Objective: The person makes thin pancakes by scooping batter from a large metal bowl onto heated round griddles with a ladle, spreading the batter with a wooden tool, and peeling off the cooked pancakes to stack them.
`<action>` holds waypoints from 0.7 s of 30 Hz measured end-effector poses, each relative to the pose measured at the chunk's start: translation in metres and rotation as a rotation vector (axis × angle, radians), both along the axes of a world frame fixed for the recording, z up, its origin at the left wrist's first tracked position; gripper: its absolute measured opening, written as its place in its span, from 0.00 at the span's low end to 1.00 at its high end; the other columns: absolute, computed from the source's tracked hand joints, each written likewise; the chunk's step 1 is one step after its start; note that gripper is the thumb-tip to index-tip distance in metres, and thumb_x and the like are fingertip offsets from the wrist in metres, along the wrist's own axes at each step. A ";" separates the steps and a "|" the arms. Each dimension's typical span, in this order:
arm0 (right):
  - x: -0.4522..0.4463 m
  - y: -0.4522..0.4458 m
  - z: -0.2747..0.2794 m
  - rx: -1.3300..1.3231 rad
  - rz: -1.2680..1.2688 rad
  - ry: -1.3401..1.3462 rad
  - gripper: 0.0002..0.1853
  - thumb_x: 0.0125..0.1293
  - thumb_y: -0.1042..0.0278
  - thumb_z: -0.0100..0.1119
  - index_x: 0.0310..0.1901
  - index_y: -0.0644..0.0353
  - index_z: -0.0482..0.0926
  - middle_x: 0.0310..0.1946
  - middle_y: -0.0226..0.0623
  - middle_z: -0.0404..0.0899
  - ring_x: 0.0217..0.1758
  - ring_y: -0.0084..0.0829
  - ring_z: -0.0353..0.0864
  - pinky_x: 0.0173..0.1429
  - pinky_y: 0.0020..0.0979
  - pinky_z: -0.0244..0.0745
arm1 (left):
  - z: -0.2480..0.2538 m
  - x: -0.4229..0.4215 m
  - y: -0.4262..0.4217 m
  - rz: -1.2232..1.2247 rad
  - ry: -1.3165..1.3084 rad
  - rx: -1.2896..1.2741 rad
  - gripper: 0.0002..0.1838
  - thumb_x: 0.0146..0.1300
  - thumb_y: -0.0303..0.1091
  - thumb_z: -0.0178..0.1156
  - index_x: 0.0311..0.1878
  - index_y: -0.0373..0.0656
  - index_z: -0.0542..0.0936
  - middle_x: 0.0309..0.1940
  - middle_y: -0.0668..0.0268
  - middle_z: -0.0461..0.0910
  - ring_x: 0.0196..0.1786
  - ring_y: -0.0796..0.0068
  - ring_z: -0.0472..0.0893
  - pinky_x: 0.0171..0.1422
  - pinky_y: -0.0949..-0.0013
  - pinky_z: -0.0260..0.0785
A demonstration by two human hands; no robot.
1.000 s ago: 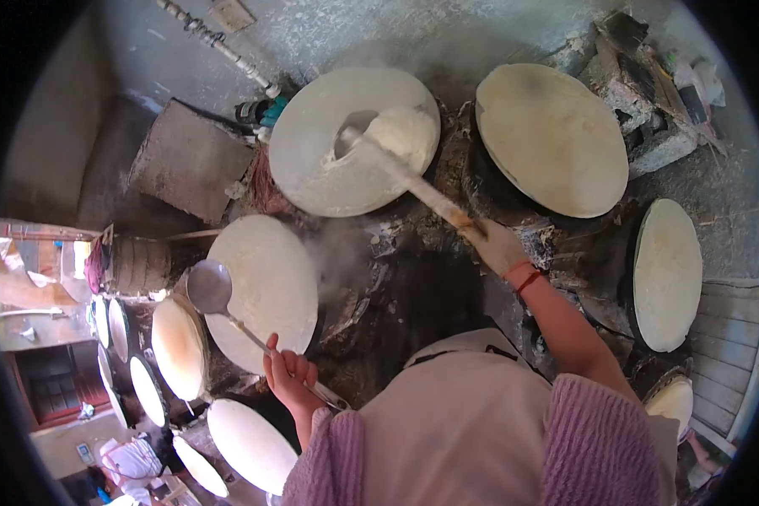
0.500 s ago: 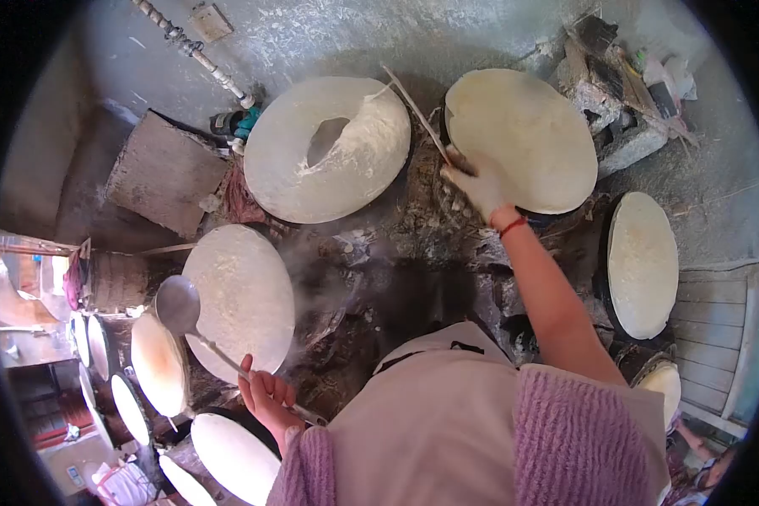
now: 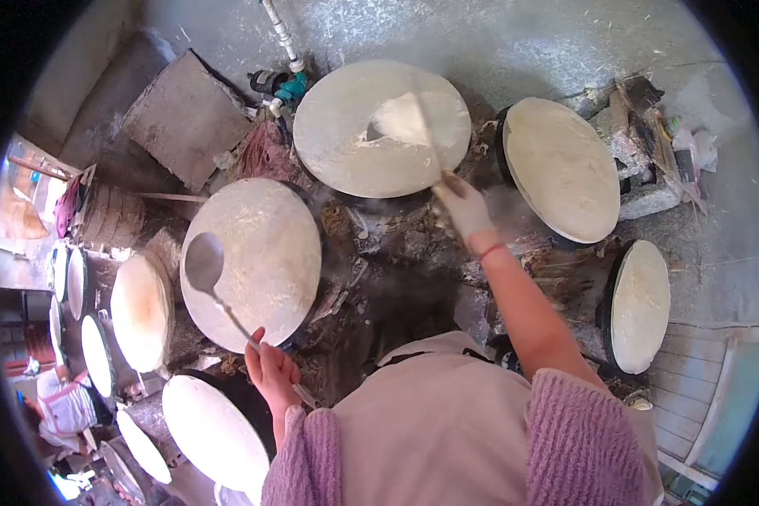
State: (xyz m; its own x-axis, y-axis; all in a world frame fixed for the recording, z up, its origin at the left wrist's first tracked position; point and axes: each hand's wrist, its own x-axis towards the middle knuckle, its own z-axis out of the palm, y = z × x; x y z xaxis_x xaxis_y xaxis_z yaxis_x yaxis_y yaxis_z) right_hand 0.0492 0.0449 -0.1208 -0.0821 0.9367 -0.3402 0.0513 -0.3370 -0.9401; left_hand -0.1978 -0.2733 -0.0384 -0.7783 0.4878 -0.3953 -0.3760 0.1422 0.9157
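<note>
My left hand (image 3: 273, 371) is wrapped round the handle of a long metal ladle (image 3: 204, 262), whose bowl hangs above a round griddle (image 3: 266, 291) coated with pale batter. In my right hand (image 3: 465, 209) is a thin wooden batter spreader (image 3: 428, 139), blurred by motion. It reaches over the far round griddle (image 3: 333, 118). There a thick mound of wet batter (image 3: 402, 118) lies near the middle, beside a small dark uncoated patch. Thin batter covers the surface around it. To the right of that hand, another griddle (image 3: 561, 173) carries a full pale round sheet.
More griddles with pale sheets stand at the right (image 3: 641, 308) and the left (image 3: 139, 312). A pipe (image 3: 280, 34) with a teal valve runs down the back wall. Rubble (image 3: 645, 152) is piled at the back right. A person (image 3: 63, 401) is at the far left.
My right hand has swung left with the spreader, from beside the right griddle onto the far one. The uncoated patch has shrunk. My view has turned; the left hand still grips the ladle.
</note>
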 end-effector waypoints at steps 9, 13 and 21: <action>0.037 0.051 0.038 0.182 0.077 -0.172 0.25 0.64 0.63 0.62 0.60 0.65 0.74 0.53 0.40 0.80 0.55 0.29 0.78 0.62 0.28 0.69 | 0.032 0.022 0.099 -0.347 0.016 0.083 0.20 0.73 0.35 0.46 0.62 0.35 0.67 0.22 0.70 0.67 0.15 0.83 0.63 0.16 0.78 0.56; 0.031 0.064 0.007 0.252 0.579 -0.300 0.27 0.66 0.59 0.60 0.63 0.62 0.71 0.44 0.41 0.82 0.45 0.27 0.80 0.50 0.29 0.76 | 0.031 0.030 0.167 -0.476 -0.042 0.027 0.19 0.71 0.34 0.48 0.60 0.33 0.69 0.25 0.69 0.69 0.17 0.82 0.64 0.17 0.78 0.58; 0.139 -0.003 0.027 0.341 0.640 -0.167 0.27 0.68 0.63 0.58 0.68 0.57 0.66 0.40 0.26 0.78 0.35 0.16 0.76 0.28 0.21 0.73 | 0.032 0.078 0.183 -0.324 -0.447 0.225 0.18 0.72 0.33 0.49 0.60 0.33 0.65 0.27 0.72 0.65 0.21 0.84 0.61 0.21 0.77 0.55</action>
State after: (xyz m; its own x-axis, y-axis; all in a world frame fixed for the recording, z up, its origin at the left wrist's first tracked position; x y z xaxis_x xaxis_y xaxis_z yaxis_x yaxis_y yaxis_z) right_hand 0.1878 0.0414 -0.0943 -0.6197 0.7791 -0.0948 0.2908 0.1157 -0.9498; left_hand -0.1198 -0.0901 -0.0060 -0.3578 0.7824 -0.5098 -0.7016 0.1351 0.6996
